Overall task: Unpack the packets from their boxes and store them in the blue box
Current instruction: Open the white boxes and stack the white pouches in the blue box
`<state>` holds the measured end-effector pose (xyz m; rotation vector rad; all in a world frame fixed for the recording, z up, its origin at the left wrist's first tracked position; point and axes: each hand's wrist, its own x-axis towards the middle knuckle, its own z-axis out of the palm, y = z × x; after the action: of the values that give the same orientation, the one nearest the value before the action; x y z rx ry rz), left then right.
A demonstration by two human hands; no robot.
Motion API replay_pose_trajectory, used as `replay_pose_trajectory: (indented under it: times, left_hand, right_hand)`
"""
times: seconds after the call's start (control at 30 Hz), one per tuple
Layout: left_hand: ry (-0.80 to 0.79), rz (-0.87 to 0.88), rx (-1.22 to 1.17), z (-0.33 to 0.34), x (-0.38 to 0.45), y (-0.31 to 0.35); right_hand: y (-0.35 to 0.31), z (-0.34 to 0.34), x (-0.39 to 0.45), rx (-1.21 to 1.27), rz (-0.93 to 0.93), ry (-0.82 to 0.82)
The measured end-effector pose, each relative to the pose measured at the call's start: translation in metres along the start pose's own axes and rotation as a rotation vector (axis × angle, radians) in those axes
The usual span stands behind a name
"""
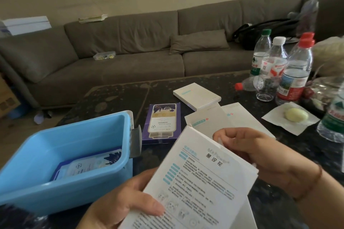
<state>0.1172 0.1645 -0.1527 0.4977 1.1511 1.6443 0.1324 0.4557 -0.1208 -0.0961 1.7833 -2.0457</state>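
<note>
I hold a flat white box point(199, 182) with printed text in front of me, its open end pointing away. My left hand point(119, 202) grips its near left edge, thumb on top. My right hand point(256, 154) curls its fingers into the open top end. The blue box point(37, 182) stands at the left with one purple-printed packet point(87, 165) lying inside. A purple box point(162, 121) lies on the dark table just beyond it. Another white box point(197, 96) and two white packets point(208, 119) point(242, 115) lie further back.
Several plastic water bottles point(290, 72) stand and lie at the table's right, one point(333, 117) close to the right edge. A yellowish lump on a white wrapper point(296, 115) sits beside them. A grey sofa point(130, 48) runs behind the table.
</note>
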Motion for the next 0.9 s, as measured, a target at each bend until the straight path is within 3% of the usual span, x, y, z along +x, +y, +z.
replay_pose_trajectory:
  times: [0.17,0.33,0.47,0.7,0.9]
  left_hand:
    - [-0.050,0.058,-0.034,-0.002,0.005,-0.001]
    - [-0.093,0.067,-0.075,-0.004,0.006,-0.001]
    - [-0.067,0.085,-0.089,-0.006,0.006,-0.004]
    - [-0.122,0.098,-0.121,-0.004,0.007,-0.004]
    - [-0.117,0.110,-0.088,-0.002,0.009,-0.006]
  right_hand:
    - [-0.009,-0.022,-0.007,0.067,-0.133,0.209]
    - [-0.010,-0.015,-0.018,-0.196,-0.191,0.075]
    - [-0.011,-0.010,-0.017,-0.263,-0.286,0.122]
    - [-0.008,-0.012,-0.015,-0.046,-0.294,0.045]
    - [-0.001,-0.009,-0.008,0.068,-0.240,0.102]
